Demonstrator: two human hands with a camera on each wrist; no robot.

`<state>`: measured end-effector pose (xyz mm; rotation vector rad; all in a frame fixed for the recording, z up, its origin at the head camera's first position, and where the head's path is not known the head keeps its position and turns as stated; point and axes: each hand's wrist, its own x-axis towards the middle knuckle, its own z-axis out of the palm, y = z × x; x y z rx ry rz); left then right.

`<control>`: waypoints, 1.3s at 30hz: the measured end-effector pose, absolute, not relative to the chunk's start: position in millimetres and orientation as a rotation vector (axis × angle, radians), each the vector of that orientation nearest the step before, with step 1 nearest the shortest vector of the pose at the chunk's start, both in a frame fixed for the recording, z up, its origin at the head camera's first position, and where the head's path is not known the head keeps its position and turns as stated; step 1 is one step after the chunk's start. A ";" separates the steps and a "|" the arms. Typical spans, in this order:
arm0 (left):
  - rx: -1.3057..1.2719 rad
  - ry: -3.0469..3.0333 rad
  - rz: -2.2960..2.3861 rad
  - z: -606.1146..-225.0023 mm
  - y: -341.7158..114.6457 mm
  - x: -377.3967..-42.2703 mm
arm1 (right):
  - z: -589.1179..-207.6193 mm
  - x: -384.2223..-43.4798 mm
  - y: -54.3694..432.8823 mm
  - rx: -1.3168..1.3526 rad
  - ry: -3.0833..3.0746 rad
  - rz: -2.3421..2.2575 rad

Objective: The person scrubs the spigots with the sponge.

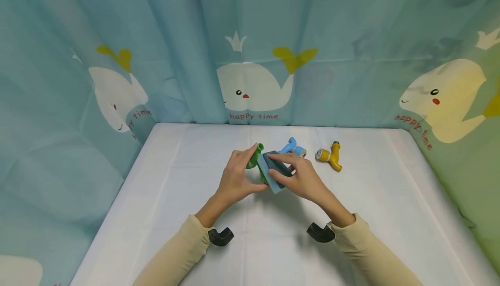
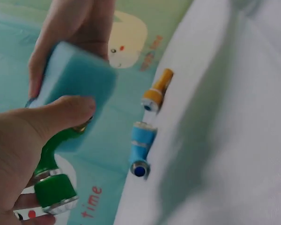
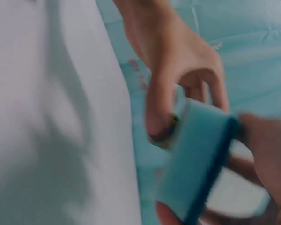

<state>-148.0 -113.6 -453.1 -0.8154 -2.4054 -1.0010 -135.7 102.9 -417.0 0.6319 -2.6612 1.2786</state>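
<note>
My left hand (image 1: 235,176) grips a green faucet (image 1: 252,161) by its ends, thumb near the brass-coloured end and fingers at the other side. In the left wrist view the green faucet (image 2: 55,190) shows a silvery rim. Held in my right hand (image 1: 304,180) is a light blue sponge (image 1: 268,174) with a darker scouring layer. Its light face is turned toward the green faucet and appears to meet it; the right wrist view blurs the sponge (image 3: 192,154) and mostly hides the faucet. Both hands are above the table.
A blue faucet (image 1: 289,146) lies on the white table (image 1: 187,156) just behind my right hand. Farther right lies a yellow faucet (image 1: 334,158). Blue-green curtains (image 1: 175,38) with printed whales enclose the table's back and sides.
</note>
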 end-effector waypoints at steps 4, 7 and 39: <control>-0.821 -2.394 -0.960 -451.8 -110.4 -147.7 | -419.2 -140.0 100.0 0.584 -2.631 1.280; -0.837 -2.399 -0.942 -448.5 -112.2 -148.7 | -417.9 -141.4 102.8 0.709 -2.637 1.225; -0.957 -2.616 -1.647 -438.8 -136.4 -156.1 | -411.8 -133.2 122.0 1.161 -2.474 0.806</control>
